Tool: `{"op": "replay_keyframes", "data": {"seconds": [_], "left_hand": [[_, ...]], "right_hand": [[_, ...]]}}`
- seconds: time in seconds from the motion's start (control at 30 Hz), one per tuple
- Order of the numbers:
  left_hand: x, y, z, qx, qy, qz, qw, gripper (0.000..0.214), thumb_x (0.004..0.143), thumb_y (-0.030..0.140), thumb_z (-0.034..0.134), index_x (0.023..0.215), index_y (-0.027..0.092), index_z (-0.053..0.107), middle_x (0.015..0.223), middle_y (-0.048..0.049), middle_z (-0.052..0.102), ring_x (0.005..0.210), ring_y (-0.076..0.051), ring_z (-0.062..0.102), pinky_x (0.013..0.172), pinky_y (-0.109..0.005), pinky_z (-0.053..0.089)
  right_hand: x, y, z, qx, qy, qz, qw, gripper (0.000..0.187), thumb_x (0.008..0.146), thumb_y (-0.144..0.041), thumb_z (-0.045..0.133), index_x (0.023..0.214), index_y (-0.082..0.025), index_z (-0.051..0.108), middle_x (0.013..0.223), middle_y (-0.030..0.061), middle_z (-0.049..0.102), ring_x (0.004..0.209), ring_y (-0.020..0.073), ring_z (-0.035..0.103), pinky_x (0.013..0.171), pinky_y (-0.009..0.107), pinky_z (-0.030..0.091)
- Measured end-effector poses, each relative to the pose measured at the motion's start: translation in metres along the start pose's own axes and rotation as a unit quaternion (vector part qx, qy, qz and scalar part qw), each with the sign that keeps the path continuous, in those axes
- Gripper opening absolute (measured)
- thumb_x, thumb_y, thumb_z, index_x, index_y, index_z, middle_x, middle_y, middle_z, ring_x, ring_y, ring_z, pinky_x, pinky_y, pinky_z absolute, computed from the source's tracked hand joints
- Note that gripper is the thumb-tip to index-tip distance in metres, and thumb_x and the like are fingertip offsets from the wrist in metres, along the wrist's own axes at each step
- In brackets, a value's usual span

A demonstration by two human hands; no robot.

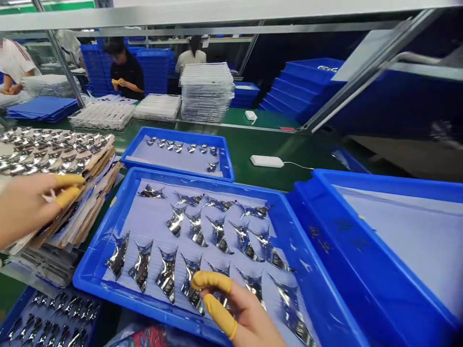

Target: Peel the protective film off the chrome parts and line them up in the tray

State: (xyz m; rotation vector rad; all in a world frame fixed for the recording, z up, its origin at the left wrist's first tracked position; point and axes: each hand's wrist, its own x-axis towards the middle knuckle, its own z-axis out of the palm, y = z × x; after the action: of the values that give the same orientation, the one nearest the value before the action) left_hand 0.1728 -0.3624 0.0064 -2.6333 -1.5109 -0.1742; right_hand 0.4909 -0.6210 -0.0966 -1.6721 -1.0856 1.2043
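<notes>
right fingertips in yellow finger cots [211,281] curl close together, perhaps pinching a foil wedge [191,289] | left fingers [68,193] pressed together at a paper-layered stack [90,193] | right hand [249,308], left hand [29,207] | crinkled, mirror-bright wedges lie in rows on a blue plastic tray [90,277]

Left hand [25,209], right hand [242,308]: yellow finger cots [211,282] on two fingers each.
</notes>
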Motion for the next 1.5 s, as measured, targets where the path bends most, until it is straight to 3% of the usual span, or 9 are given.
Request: {"op": "replay_keyframes", "data": {"seconds": [0.13,0.27,0.37,0.57,0.87,1.0,1.17,1.37,1.5], "left_hand": [[0.015,0.092,0.056,0.008,-0.163,0.085,0.983,0.030,0.091,0.037,0.058,0.116,0.021,0.066,0.106,-0.0051,0.073,0.094,-0.022,0.069,0.085,-0.042,0.055],[0.064,0.132,0.094,0.063,-0.197,0.056,0.977,0.029,0.094,0.035,0.059,0.114,0.014,0.062,0.109,-0.0083,0.067,0.095,-0.022,0.066,0.084,-0.044,0.056],[0.085,0.143,0.108,0.083,-0.195,0.059,0.975,0.029,0.093,0.033,0.060,0.115,0.015,0.061,0.113,-0.0088,0.065,0.098,-0.023,0.065,0.084,-0.044,0.056],[0.085,0.155,0.119,0.094,-0.178,0.101,0.974,0.031,0.093,0.032,0.059,0.120,0.016,0.059,0.119,-0.0095,0.062,0.103,-0.024,0.063,0.086,-0.045,0.055],[0.102,0.128,0.140,0.113,-0.209,0.069,0.969,0.028,0.093,0.032,0.060,0.115,0.015,0.061,0.115,-0.0091,0.064,0.100,-0.023,0.064,0.087,-0.045,0.054],[0.101,0.123,0.130,0.074,-0.206,0.073,0.973,0.026,0.093,0.033,0.060,0.112,0.015,0.062,0.114,-0.0087,0.064,0.101,-0.023,0.063,0.088,-0.046,0.053],[0.081,0.132,0.076,-0.045,-0.238,0.124,0.962,0.022,0.091,0.034,0.060,0.100,0.015,0.064,0.100,-0.0064,0.067,0.092,-0.022,0.063,0.085,-0.043,0.051],[0.041,0.162,0.005,-0.292,-0.439,0.232,0.818,0.018,0.076,0.038,0.062,0.066,0.024,0.068,0.068,-0.0022,0.065,0.067,-0.019,0.057,0.065,-0.029,0.048],[0.036,0.167,0.004,-0.446,-0.460,0.185,0.745,0.017,0.071,0.038,0.068,0.064,0.023,0.070,0.066,-0.0035,0.062,0.066,-0.020,0.053,0.063,-0.029,0.046]], "right_hand": [[-0.010,-0.008,0.003,0.007,-0.025,-0.018,1.000,0.026,0.089,-0.037,0.056,0.104,-0.021,0.069,0.103,0.0091,0.070,0.099,0.0245,0.064,0.097,0.044,0.048],[-0.023,-0.012,-0.004,-0.005,-0.035,-0.045,0.998,0.023,0.090,-0.034,0.056,0.102,-0.021,0.070,0.099,0.0078,0.070,0.095,0.0235,0.064,0.092,0.041,0.050],[-0.032,-0.006,-0.010,-0.007,-0.009,-0.036,0.999,0.022,0.090,-0.033,0.056,0.103,-0.022,0.070,0.102,0.0074,0.071,0.099,0.0244,0.064,0.094,0.042,0.049],[-0.037,0.006,-0.018,0.012,0.007,-0.010,1.000,0.022,0.090,-0.034,0.056,0.100,-0.020,0.070,0.103,0.0082,0.071,0.100,0.0246,0.064,0.095,0.043,0.048],[-0.035,-0.004,-0.014,-0.029,0.001,-0.031,0.999,0.019,0.089,-0.026,0.055,0.097,-0.020,0.071,0.099,0.0060,0.071,0.097,0.0230,0.064,0.091,0.039,0.049],[-0.033,0.001,-0.017,-0.029,0.005,-0.032,0.999,0.019,0.090,-0.028,0.055,0.097,-0.020,0.070,0.100,0.0068,0.071,0.097,0.0237,0.065,0.092,0.041,0.049],[-0.027,-0.001,-0.021,-0.056,0.034,-0.076,0.995,0.019,0.090,-0.026,0.053,0.099,-0.021,0.070,0.097,0.0066,0.072,0.093,0.0219,0.066,0.088,0.040,0.052],[-0.010,-0.018,-0.012,-0.143,0.096,-0.267,0.948,0.027,0.091,-0.019,0.055,0.118,-0.019,0.060,0.109,0.0091,0.068,0.103,0.0218,0.060,0.091,0.040,0.051],[-0.008,-0.015,-0.012,-0.072,0.176,-0.277,0.942,0.035,0.092,-0.024,0.059,0.127,-0.024,0.053,0.116,0.0079,0.064,0.108,0.0216,0.059,0.097,0.042,0.048]]}}
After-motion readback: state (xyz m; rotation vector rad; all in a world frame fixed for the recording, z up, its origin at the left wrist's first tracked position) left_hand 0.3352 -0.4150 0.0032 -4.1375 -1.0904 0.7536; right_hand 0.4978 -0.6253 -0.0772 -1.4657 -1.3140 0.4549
